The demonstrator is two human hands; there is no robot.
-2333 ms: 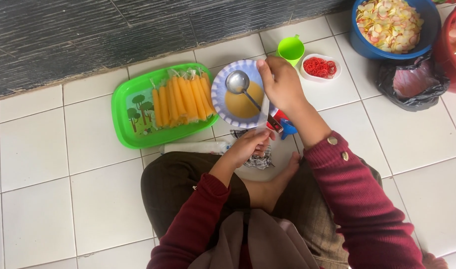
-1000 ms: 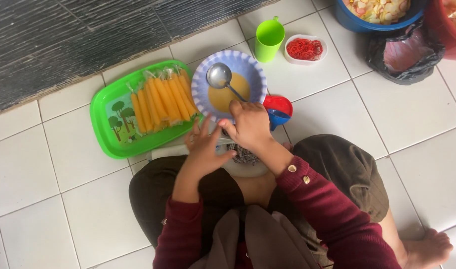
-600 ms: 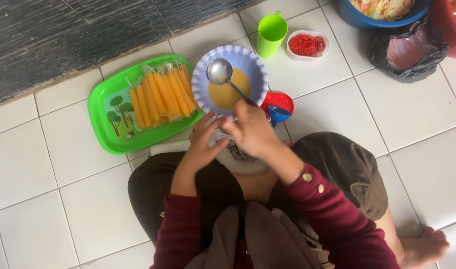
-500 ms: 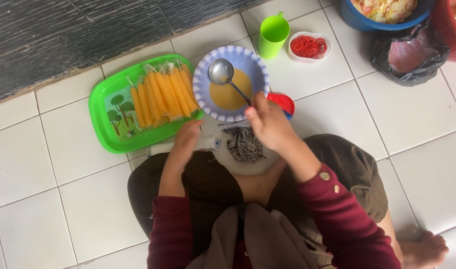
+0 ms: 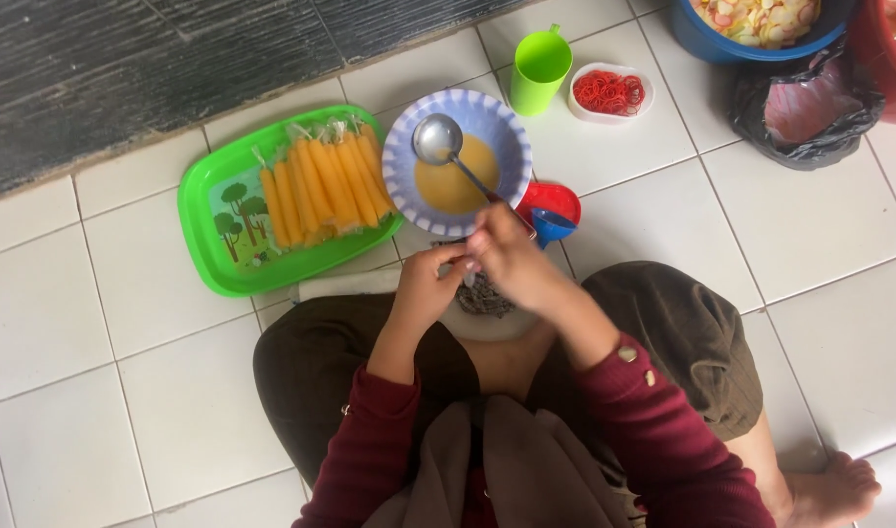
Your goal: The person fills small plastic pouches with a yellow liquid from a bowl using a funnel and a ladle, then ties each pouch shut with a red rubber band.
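We sit cross-legged on the white tiled floor (image 5: 96,323), and everything is laid out in an arc just beyond our knees, presumably so that each thing is within arm's reach. Far right stand a blue basin (image 5: 751,39) of mixed pale pieces and a black bag (image 5: 810,108), well apart from the work. To the left lies the green tray (image 5: 223,254), holding a row of filled orange tubes (image 5: 321,186) side by side, flat so they do not roll. Just beyond our hands is the blue-rimmed bowl (image 5: 404,156) of orange liquid, with a metal ladle (image 5: 438,142) resting in it, handle leaning toward us, ready to be picked up. Beyond it stand a green cup (image 5: 541,68) and a small white dish of red rubber bands (image 5: 609,93); a red and blue funnel (image 5: 551,215) sits just right of the bowl.

Our left hand (image 5: 424,288) and right hand (image 5: 512,264) meet over our lap, fingers pinched together on something small; we cannot tell what it is.
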